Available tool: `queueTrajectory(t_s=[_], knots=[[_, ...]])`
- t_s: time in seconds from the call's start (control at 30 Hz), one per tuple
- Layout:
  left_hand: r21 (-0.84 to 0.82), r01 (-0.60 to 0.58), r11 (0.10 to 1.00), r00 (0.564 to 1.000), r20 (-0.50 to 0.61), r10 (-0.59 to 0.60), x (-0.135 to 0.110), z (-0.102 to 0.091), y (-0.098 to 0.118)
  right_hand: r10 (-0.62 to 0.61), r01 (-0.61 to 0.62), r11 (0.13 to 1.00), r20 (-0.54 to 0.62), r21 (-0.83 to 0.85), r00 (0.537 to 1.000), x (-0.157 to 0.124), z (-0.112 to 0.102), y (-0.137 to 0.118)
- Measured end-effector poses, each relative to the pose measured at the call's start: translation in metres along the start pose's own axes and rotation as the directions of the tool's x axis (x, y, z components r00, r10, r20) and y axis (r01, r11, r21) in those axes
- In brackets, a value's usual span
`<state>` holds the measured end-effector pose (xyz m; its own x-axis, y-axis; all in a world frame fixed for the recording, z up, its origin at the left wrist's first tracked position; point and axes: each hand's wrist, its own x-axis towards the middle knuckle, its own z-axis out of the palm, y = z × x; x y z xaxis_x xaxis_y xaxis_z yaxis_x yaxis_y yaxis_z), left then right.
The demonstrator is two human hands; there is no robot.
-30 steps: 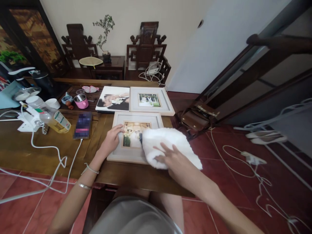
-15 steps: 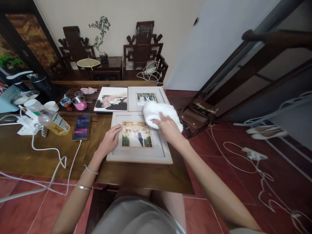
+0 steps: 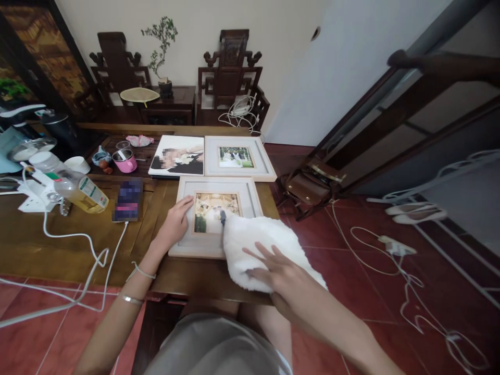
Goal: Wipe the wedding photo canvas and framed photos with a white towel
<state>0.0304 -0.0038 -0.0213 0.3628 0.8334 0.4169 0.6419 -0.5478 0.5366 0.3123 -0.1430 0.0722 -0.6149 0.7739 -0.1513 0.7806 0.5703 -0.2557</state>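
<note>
A light wooden picture frame point(image 3: 201, 251) with a wedding photo point(image 3: 205, 211) lies flat near the table's front edge. My left hand point(image 3: 176, 221) rests on the frame's left side, its fingers stretched out over the border. In my right hand point(image 3: 279, 268) is a fluffy white cloth point(image 3: 265, 234), with some fingers spread on top and others pressed into it. The cloth covers the frame's lower right part and hangs past the table corner. Behind lie a second picture frame point(image 3: 265, 165) with a smaller photo and a white-edged photo album or panel point(image 3: 177, 156).
Left on the table point(image 3: 133, 260) are a phone point(image 3: 128, 200) on a cable, an oil-like bottle point(image 3: 88, 192), a power strip point(image 3: 33, 198) and a pink cup point(image 3: 125, 162). A brown bag point(image 3: 308, 187) hangs off the right end. Cables and an extension socket point(image 3: 396, 246) lie on the floor.
My right hand has brought the cloth from the frame's upper right down to its lower right corner, where it spreads wider. The rear frame's photo is uncovered. My left hand stays put.
</note>
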Motion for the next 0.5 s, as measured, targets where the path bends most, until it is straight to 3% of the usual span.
queueTrajectory(t_s=[0.13, 0.33, 0.43, 0.5], knots=[[0.002, -0.015, 1.0, 1.0, 0.024, 0.015, 0.001, 0.0, -0.003, 0.087, -0.086, 0.996, -0.089, 0.009, 0.992, 0.015, 0.005, 0.019], [0.0, -0.03, 1.0, 0.996, 0.083, 0.03, 0.004, -0.005, -0.007, 0.178, -0.208, 0.976, -0.308, -0.066, 0.935, 0.096, 0.005, 0.064], [0.01, -0.009, 1.0, 0.998, 0.063, 0.008, 0.006, -0.005, -0.008, 0.217, -0.274, 0.953, -0.34, -0.131, 0.915, 0.116, 0.005, 0.062], [0.024, 0.003, 1.0, 0.999, 0.034, -0.004, 0.007, -0.003, -0.008, 0.199, -0.258, 0.952, -0.311, -0.162, 0.929, 0.111, 0.009, 0.049]])
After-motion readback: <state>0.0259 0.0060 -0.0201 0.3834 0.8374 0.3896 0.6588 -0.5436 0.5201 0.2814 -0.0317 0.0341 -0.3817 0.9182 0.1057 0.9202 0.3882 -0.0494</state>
